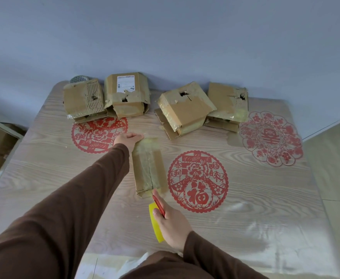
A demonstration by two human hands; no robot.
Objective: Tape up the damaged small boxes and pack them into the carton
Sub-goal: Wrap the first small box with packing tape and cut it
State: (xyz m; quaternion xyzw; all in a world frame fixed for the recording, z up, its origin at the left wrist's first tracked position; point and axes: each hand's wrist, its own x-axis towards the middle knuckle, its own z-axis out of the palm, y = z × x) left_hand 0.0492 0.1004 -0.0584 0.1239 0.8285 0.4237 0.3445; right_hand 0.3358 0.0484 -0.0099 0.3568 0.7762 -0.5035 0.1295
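Taping a small box on the surface point(64, 178).
Left grip point(127, 138) clutched the taped box point(149, 168) at its far end; right grip point(170, 222) pinched a red cutter point(158, 205) with yellow tape roll point(156, 224).

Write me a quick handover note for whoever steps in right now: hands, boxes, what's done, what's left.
Left hand: grips the far end of the box being taped, steadying it mid-table.
Right hand: holds the yellow-and-red tape dispenser at that box's near end.
The box shows tape strips running along its top.
Four damaged boxes sit along the far edge of the table, each with a hole showing on top. A tape roll peeks out behind the leftmost one.
Done: none visibly packed; the carton is not in view.
Left: finish this box, tape the other four, pack all into the carton.
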